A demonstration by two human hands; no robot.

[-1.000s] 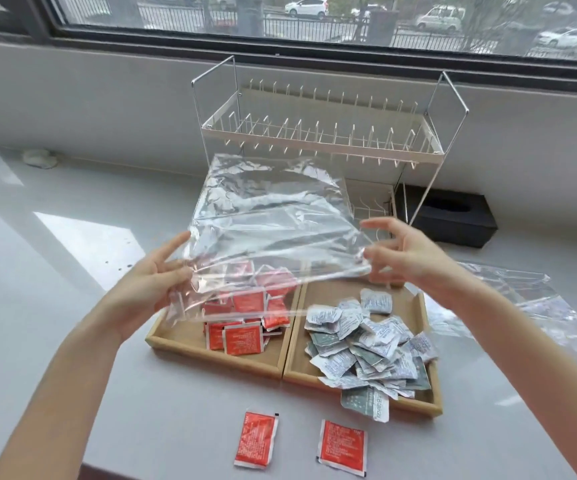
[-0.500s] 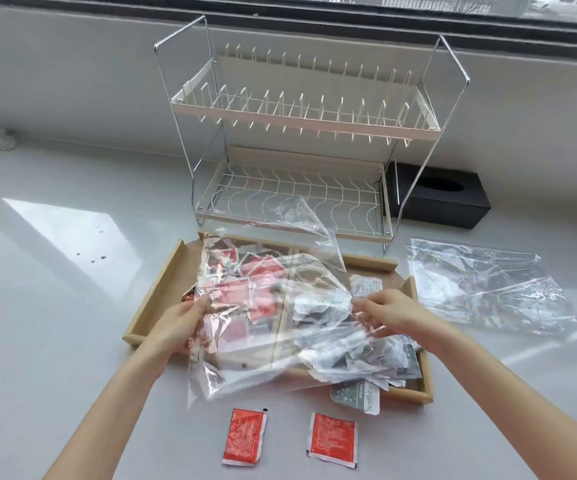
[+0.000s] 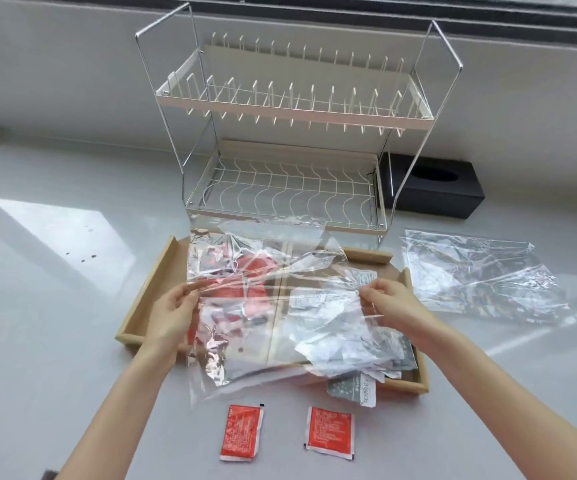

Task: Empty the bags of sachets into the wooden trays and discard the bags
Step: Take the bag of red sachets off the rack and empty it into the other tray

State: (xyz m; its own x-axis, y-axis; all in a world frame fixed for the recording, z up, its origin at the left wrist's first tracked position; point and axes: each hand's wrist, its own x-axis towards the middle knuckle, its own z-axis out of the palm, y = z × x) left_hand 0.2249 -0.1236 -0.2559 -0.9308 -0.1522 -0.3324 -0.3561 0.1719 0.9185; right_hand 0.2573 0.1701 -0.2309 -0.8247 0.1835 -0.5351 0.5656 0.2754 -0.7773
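Observation:
An empty clear plastic bag (image 3: pixel 280 306) is stretched low over two wooden trays. My left hand (image 3: pixel 172 315) pinches its left edge and my right hand (image 3: pixel 389 303) pinches its right edge. Through the plastic I see red sachets in the left tray (image 3: pixel 141 306) and silver sachets in the right tray (image 3: pixel 418 372). One silver sachet (image 3: pixel 351 389) hangs over the right tray's front rim. Two red sachets (image 3: pixel 241 433) (image 3: pixel 329 432) lie on the counter in front of the trays.
A second empty clear bag (image 3: pixel 477 275) lies flat on the counter to the right. A two-tier white wire dish rack (image 3: pixel 290 140) stands behind the trays, with a black tissue box (image 3: pixel 436 192) beside it against the wall.
The bag has come down from held up in front of the rack to lying low over both trays, with both hands still on its edges. The view has tilted down.

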